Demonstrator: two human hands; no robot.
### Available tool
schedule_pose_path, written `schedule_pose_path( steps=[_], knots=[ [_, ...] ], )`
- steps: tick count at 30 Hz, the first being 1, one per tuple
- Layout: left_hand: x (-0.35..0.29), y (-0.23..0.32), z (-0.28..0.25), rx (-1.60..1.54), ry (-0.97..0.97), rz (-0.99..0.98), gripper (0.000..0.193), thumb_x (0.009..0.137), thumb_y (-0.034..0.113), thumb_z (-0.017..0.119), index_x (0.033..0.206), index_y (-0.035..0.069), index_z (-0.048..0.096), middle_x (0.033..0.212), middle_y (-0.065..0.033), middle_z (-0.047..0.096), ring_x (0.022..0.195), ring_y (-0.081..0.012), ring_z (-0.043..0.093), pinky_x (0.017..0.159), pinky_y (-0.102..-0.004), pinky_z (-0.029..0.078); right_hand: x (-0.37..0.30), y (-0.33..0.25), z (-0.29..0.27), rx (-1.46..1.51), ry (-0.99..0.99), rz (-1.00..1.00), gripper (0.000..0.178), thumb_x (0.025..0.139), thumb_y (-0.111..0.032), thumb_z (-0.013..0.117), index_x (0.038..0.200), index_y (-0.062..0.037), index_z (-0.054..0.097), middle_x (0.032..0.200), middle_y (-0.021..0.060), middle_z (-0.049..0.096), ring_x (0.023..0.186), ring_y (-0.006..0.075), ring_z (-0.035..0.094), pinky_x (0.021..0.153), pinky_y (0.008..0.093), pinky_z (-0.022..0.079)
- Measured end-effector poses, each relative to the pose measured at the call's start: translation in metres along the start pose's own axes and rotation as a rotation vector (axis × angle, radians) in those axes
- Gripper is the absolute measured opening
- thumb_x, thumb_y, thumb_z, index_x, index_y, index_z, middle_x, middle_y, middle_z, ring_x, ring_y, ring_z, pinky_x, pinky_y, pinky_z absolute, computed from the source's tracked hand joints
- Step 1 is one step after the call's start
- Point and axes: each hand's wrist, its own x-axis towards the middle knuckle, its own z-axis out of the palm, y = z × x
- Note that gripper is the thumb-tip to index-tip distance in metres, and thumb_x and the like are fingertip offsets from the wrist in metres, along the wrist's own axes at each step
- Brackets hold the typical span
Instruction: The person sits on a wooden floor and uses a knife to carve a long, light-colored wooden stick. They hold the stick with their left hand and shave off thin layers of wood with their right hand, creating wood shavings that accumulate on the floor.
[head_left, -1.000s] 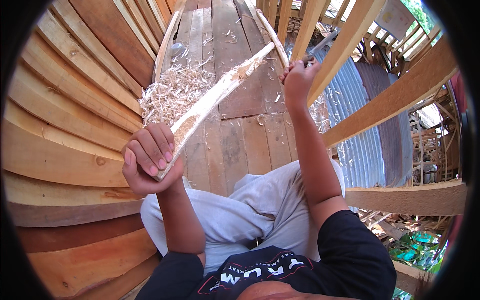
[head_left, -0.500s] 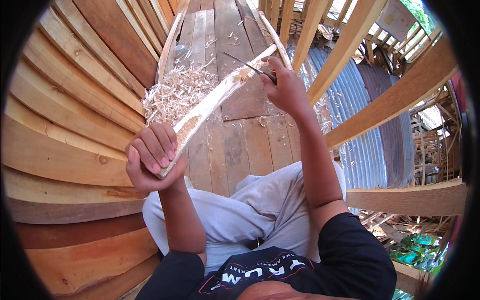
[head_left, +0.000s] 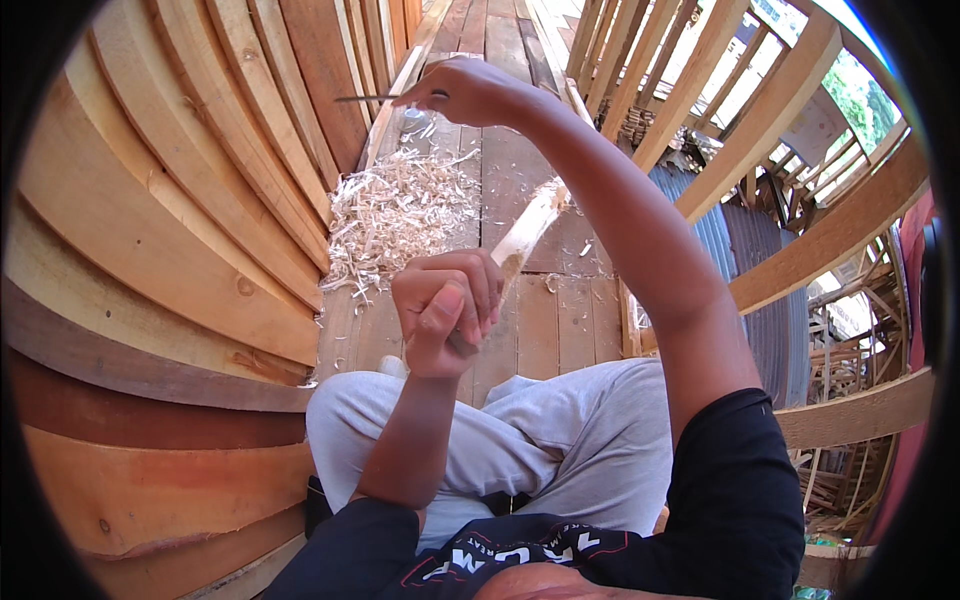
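Left hand [head_left: 447,312] clamped on pale wooden stick [head_left: 527,232] (bark shaved off, angled over the plank floor [head_left: 520,320]). Right hand [head_left: 470,92] raised, gripping thin metal blade [head_left: 372,98]. Curly wood shavings [head_left: 395,215] piled beside curved planks [head_left: 150,220].

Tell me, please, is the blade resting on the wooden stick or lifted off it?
Lifted off. The right hand holds the blade raised above the shavings, apart from the wooden stick, which the left hand grips.
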Motion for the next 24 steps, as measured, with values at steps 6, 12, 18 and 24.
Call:
schedule_pose_path(
  steps=[6, 12, 18, 24],
  knots=[
    [0.001, 0.004, -0.011, -0.025, 0.003, 0.015, 0.041, 0.086, 0.017, 0.046, 0.046, 0.009, 0.04, 0.047, -0.0052, 0.044, 0.045, -0.0147, 0.041, 0.048, -0.0284, 0.033, 0.06, 0.003, 0.025, -0.584, -0.372, -0.287, 0.059, 0.085, 0.0, 0.06, 0.13, -0.0382, 0.06, 0.114, 0.008, 0.063, 0.091, 0.0262, 0.066, 0.072, 0.0396, 0.049],
    [0.006, 0.011, -0.02, 0.006, -0.004, 0.016, 0.042, 0.086, 0.018, 0.046, 0.046, 0.008, 0.04, 0.047, -0.006, 0.044, 0.045, -0.0148, 0.041, 0.048, -0.0284, 0.033, 0.026, -0.02, 0.002, -0.324, 0.001, 0.41, 0.032, 0.092, -0.022, 0.055, 0.114, -0.0007, 0.064, 0.091, 0.0162, 0.069, 0.083, 0.0317, 0.068, 0.072, 0.0435, 0.053],
    [0.006, 0.005, -0.022, -0.041, 0.037, 0.033, 0.043, 0.087, 0.017, 0.045, 0.046, 0.009, 0.039, 0.047, -0.0058, 0.045, 0.046, -0.0151, 0.042, 0.048, -0.0286, 0.034, -0.14, 0.034, 0.03, 0.222, 0.496, 1.016, 0.047, 0.093, -0.047, 0.06, 0.083, -0.0012, 0.058, 0.053, 0.0054, 0.052, 0.058, 0.0157, 0.061, 0.047, 0.034, 0.046],
    [-0.001, 0.007, 0.004, 0.066, -0.064, -0.014, 0.046, 0.088, 0.023, 0.049, 0.045, 0.008, 0.041, 0.046, -0.0057, 0.045, 0.046, -0.016, 0.043, 0.047, -0.0285, 0.034, -0.214, -0.04, 0.055, 1.3, 0.542, 1.196, 0.051, 0.09, -0.041, 0.067, 0.105, 0.0062, 0.056, 0.083, 0.0125, 0.062, 0.07, 0.0211, 0.067, 0.056, 0.0332, 0.055]
  ],
)
